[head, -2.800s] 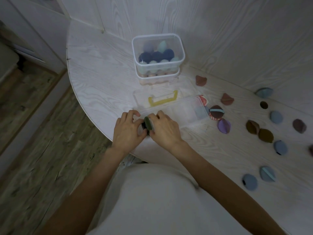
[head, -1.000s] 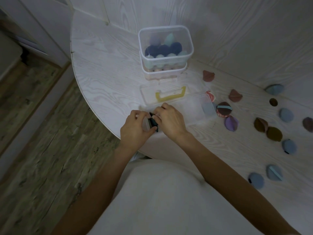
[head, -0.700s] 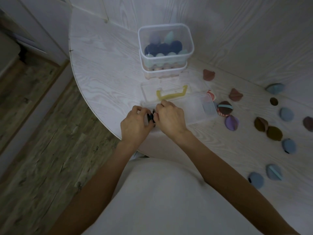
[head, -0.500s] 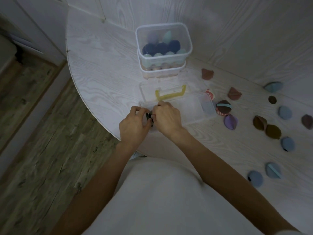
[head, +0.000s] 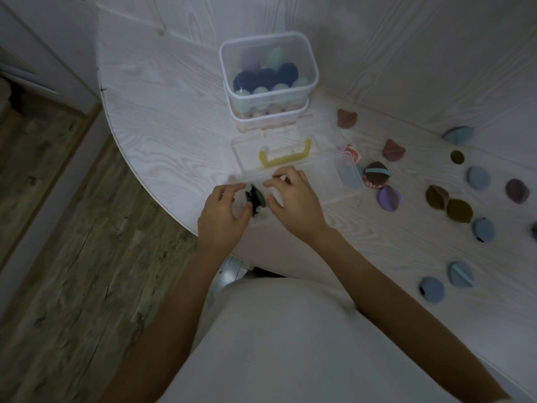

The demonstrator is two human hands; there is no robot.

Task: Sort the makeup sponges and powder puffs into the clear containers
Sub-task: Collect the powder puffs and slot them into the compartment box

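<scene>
On the white desk (head: 162,117) two stacked clear tubs (head: 268,82) of sponges stand behind a lid with a yellow handle (head: 286,155), and about fourteen loose puffs (head: 388,197) lie to my right. My left hand (head: 222,215) and right hand (head: 293,199) are half curled, fingertips on two dark puffs (head: 255,199) standing on edge in the near end of the shallow clear tray (head: 331,181).
</scene>
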